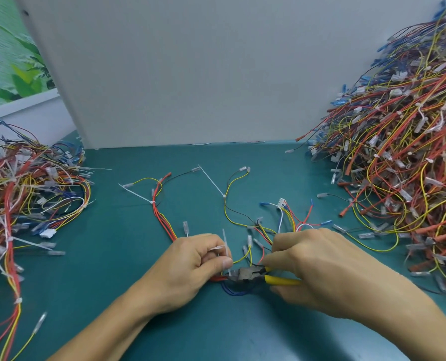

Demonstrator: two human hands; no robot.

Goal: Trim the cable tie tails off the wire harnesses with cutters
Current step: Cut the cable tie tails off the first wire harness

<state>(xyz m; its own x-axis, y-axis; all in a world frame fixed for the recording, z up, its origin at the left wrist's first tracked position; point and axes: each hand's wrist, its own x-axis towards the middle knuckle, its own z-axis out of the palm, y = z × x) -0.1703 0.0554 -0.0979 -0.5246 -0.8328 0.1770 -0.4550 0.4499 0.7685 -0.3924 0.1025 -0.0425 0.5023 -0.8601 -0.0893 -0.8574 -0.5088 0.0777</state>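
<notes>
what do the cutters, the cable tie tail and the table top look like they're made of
The cutters: dark, dull metal head, likely steel; the yellow handles look like smooth plastic or rubber sleeves. The cable tie tail: thin, whitish, semi-translucent strip, probably nylon-type plastic. The table top: teal, mostly matte, even surface, possibly a rubber or vinyl mat; hard to tell.

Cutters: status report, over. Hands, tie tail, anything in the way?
Left hand pinches the tie tail upright. Right hand grips the cutters, nose at the tail's base. Loose wires crowd the cutters' head. Two more tails untrimmed farther back.
</notes>
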